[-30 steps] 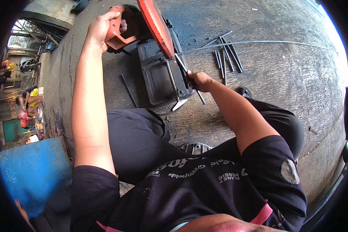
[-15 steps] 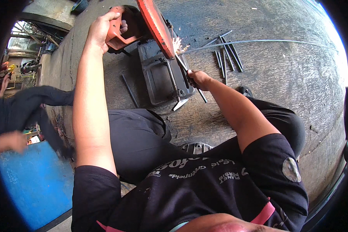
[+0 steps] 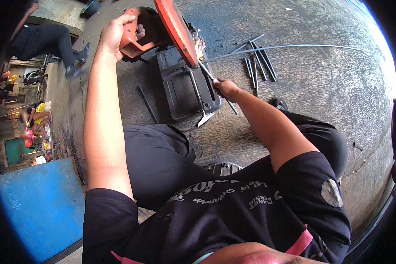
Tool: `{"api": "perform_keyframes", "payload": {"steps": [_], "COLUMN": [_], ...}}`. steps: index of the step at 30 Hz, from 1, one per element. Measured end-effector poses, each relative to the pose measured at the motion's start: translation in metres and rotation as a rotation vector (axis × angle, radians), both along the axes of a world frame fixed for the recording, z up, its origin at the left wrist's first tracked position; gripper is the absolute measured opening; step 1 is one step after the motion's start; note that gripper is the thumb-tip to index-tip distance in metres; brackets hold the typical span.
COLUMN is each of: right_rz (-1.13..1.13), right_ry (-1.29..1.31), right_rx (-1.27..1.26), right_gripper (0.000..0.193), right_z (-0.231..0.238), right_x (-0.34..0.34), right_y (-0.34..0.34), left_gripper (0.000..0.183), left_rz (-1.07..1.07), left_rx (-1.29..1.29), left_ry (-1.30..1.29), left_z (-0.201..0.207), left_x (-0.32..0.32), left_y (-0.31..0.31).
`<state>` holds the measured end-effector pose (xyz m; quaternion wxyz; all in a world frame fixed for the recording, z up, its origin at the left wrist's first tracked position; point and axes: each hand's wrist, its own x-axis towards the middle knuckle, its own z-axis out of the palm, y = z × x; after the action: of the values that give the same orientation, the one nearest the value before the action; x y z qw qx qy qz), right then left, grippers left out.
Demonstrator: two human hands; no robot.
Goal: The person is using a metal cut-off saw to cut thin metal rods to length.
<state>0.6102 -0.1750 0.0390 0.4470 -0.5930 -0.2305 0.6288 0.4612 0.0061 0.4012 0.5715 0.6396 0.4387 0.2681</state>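
My left hand [image 3: 118, 37] is wrapped round the orange handle [image 3: 130, 37] of a cut-off saw, with fingertips showing inside the grip loop. The saw's red blade guard [image 3: 177, 33] slants down over a dark metal base [image 3: 174, 94]. Sparks [image 3: 199, 46] fly beside the guard's lower end. A thin metal rod [image 3: 206, 69] passes under the guard and comes out toward me; my right hand [image 3: 226, 89] is closed on it. The blade's contact with the metal is hidden by the guard. Beside my hand, a clamp screw [image 3: 196, 90] with a flat handle [image 3: 204, 119] lies along the base.
Several cut metal pieces [image 3: 262, 61] lie on the concrete floor right of the saw. One dark rod [image 3: 148, 104] lies left of it. A long thin bar [image 3: 303, 46] stretches right. At left are a blue panel [image 3: 44, 198], a walking person [image 3: 48, 42] and a seated person [image 3: 37, 116].
The person at left has walked farther away, uncovering a seated person. The rod's near end has shifted slightly; sparks now rise more upward. Both my hands keep their grips.
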Motion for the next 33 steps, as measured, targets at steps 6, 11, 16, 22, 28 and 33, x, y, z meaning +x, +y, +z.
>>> {"api": "perform_keyframes", "payload": {"steps": [6,11,16,22,28,33], "right_rz": [-0.032,-0.028,-0.059,-0.055,-0.068,-0.024], "right_ry": [-0.054,-0.140,-0.234,-0.314,-0.304,-0.333], "right_rx": [0.024,0.043,0.030,0.041,0.033,0.012], "right_gripper": [0.037,0.038,0.037,0.039,0.037,0.037], "right_z": [-0.001,-0.005,-0.011,-0.012,-0.013,-0.004], "right_x": [-0.002,0.000,-0.006,-0.006,-0.008,-0.005], "right_y": [-0.003,0.000,0.002,0.000,0.000,0.000], "left_gripper": [0.035,0.034,0.033,0.034,0.035,0.035], "left_rz": [0.009,0.020,0.000,0.001,0.006,0.004], "left_rx": [-0.017,-0.012,-0.019,-0.001,0.013,0.008], "left_ry": [-0.042,-0.023,-0.016,0.007,0.002,-0.008], "left_z": [-0.001,-0.001,-0.001,0.000,-0.001,-0.003], "left_x": [0.001,0.001,0.000,0.000,0.000,-0.001], "left_y": [0.000,0.000,0.001,0.000,-0.001,0.003]}}
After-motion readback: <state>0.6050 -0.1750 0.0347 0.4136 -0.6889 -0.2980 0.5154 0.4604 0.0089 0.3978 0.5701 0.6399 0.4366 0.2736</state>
